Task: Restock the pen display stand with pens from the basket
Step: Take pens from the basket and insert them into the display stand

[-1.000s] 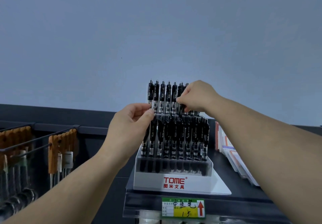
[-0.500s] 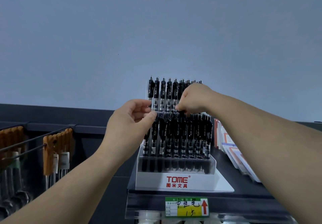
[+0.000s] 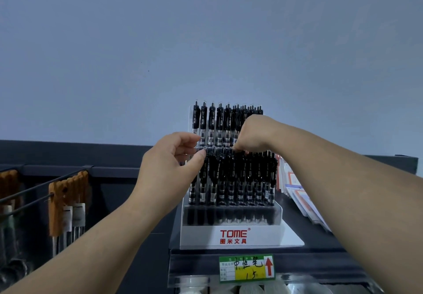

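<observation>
White TOME pen display stand point(image 3: 231, 234) is seen on a dark shelf point(image 3: 325, 245), filled with upright black pens point(image 3: 211, 120) in stepped rows. The stand's clear upper-tier edge is pinched at its left end by the left hand point(image 3: 169, 163), grip clamped thumb to fingers. Right hand point(image 3: 254, 133) is curled over the middle rows, grip closed on a black pen point(image 3: 238, 153), mostly hidden. A green-yellow price label point(image 3: 247, 267) is fixed below; wooden-handled brushes point(image 3: 66, 193) are hung at left.

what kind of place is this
Most likely a stationery shop. A branded pen display stand packed with black pens sits on a dark shelf, a handwritten price label is fixed to the shelf edge below, and carded goods hang on hooks at left.
</observation>
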